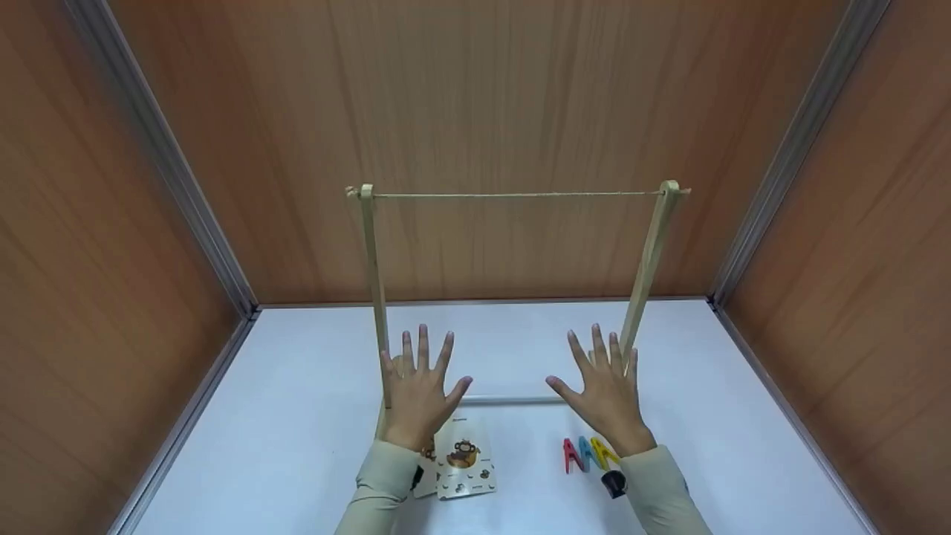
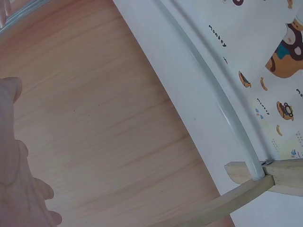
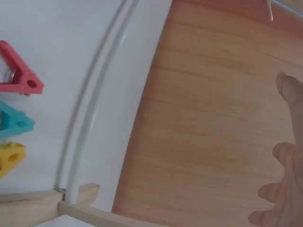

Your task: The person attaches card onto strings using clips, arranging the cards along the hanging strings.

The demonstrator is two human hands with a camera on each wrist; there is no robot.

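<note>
My left hand [image 1: 420, 397] is held up with its fingers spread, in front of the left post of a wooden frame [image 1: 375, 275]. On the other side, my right hand [image 1: 608, 397] is spread the same way before the right post. Neither hand holds anything. A string [image 1: 513, 195] runs between the two post tops, and a pale rod [image 1: 513, 400] joins them low down. Printed cards or sheets with a cartoon monkey [image 1: 466, 475] lie below my left hand, partly covered by it. Red [image 1: 570, 455], blue [image 1: 587, 453] and yellow clothespins [image 1: 602, 452] lie beside my right wrist.
A white tabletop [image 1: 297, 416] carries everything. Wood-grain panels [image 1: 513, 89] stand behind and at both sides, with grey metal strips [image 1: 178, 171] along their corners. A dark wristband part [image 1: 614, 483] shows at the right cuff.
</note>
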